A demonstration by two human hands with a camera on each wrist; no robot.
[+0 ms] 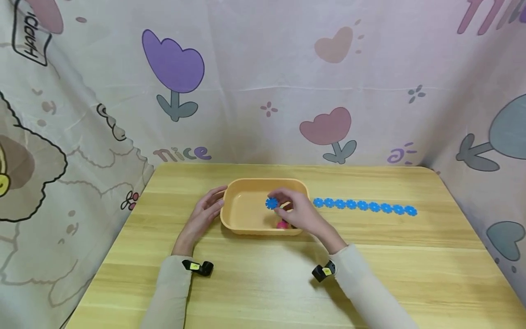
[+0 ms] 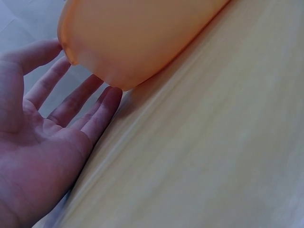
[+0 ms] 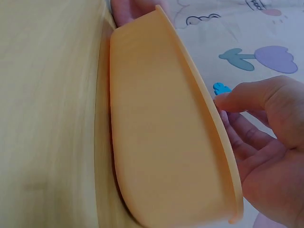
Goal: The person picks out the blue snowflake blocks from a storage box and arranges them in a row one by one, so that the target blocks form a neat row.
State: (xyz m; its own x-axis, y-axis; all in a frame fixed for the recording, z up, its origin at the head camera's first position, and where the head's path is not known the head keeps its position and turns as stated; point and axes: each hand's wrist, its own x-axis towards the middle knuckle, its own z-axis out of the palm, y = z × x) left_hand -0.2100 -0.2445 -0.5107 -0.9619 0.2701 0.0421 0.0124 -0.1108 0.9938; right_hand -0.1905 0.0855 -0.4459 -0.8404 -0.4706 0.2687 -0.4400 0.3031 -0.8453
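Observation:
A yellow-orange plastic bin (image 1: 242,212) stands on the wooden table. My left hand (image 1: 201,218) is at its left end; in the left wrist view the fairly straight fingers (image 2: 69,107) touch the outer wall and the thumb reaches the rim. Over the bin's right half, my right hand (image 1: 303,214) pinches a blue snowflake building disc (image 1: 271,203) between thumb and fingers. That disc (image 3: 220,89) shows just past the rim in the right wrist view. Inside the bin, a pink piece (image 1: 282,225) lies below the right hand, which partly hides other small pieces there.
To the right of the bin, several blue snowflake discs (image 1: 362,205) lie in a row running rightwards. The wooden table (image 1: 263,283) meets a printed cloth backdrop (image 1: 246,128) at its back edge. More cloth hangs at both sides.

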